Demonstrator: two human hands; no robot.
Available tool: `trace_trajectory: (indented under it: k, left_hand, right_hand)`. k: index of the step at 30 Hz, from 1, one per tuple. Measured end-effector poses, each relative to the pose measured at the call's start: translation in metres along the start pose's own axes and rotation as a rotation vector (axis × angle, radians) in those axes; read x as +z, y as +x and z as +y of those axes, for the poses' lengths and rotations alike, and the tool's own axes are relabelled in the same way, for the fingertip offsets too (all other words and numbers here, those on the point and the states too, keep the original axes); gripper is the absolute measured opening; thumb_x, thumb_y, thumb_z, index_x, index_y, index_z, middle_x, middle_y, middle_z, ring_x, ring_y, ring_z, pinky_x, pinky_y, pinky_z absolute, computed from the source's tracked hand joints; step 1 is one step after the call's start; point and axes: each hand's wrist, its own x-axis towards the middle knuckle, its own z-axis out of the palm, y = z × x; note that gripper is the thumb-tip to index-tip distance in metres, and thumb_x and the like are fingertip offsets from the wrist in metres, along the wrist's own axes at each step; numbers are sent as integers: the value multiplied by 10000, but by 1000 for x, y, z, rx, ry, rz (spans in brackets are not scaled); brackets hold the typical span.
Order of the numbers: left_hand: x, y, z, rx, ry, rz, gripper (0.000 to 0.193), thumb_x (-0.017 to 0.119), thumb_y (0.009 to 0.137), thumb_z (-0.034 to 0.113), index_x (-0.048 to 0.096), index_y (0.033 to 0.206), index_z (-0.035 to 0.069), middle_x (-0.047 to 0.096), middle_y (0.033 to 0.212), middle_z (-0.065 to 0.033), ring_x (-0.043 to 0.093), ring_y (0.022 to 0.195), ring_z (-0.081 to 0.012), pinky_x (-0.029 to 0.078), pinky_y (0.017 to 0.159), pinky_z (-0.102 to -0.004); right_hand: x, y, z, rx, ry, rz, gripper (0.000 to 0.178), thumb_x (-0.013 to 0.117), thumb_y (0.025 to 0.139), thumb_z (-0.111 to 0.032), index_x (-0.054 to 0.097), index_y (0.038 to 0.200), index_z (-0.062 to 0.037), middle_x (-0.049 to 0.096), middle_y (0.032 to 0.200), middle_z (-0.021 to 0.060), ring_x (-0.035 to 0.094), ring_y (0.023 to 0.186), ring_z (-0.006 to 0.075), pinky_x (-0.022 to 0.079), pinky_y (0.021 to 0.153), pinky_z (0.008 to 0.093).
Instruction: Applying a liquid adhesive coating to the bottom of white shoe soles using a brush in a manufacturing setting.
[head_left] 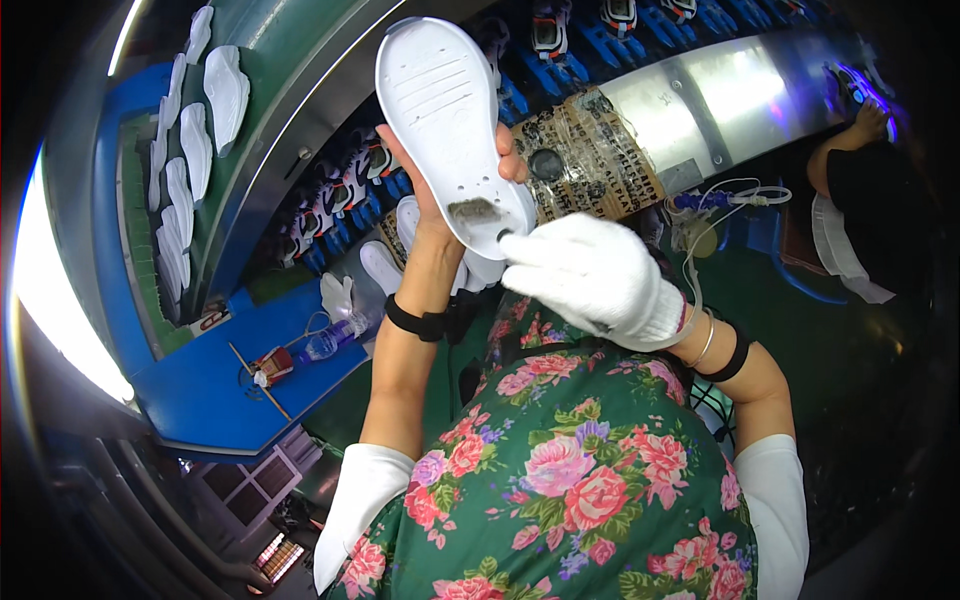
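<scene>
While the bare left hand [440,195] grips the white moulded shoe sole [450,130] from behind, fingers wrapped round its heel end with a fingertip showing at the right edge, the sole stands upright before the person's chest, toe pointing toward 12 o'clock and its ribbed inner face turned to the camera. At the heel, toward 5 o'clock on the sole, a small grey smudge [473,210] marks the surface. The right hand [590,275], in a white knitted cotton glove, is closed with its fingertips pressed together against that heel edge; whether it pinches a small tool or only the rim cannot be told. To work this step well, judged from the pose, keep the left grip firm and low so the sole does not flex, hold the heel steady, and apply the gloved fingers in short, controlled strokes confined to the marked patch, checking the face under the light. At 10 o'clock a curved green conveyor belt [260,150] carries a row of further white soles [225,95]. At 1 o'clock a worn patterned cardboard pad [600,160] lies on a brushed metal bench [720,90]. At 8 o'clock a clear plastic bottle [330,340] rests on a blue table [200,380]. At 2 o'clock another person's arm [845,140] reaches toward the bench.
</scene>
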Motion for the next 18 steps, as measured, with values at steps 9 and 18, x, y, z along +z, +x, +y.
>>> trace_trajectory:
  k: [9,18]
  left_hand:
    - [-21,2,5,-215,28,-170,1167,307,707,987,451,1409,66,615,984,-232,639,728,-323,520,616,-412]
    - [-27,1,14,-437,74,-171,1124,295,765,934,458,1431,43,634,1007,-273,694,782,-345,599,662,-442]
  right_hand:
    - [1,-3,2,35,-5,-9,214,760,751,-43,739,964,-50,727,1057,118,692,850,255,561,715,349]
    - [-9,7,7,65,250,-100,245,757,751,-69,737,992,-108,727,1035,82,670,827,277,555,705,366]
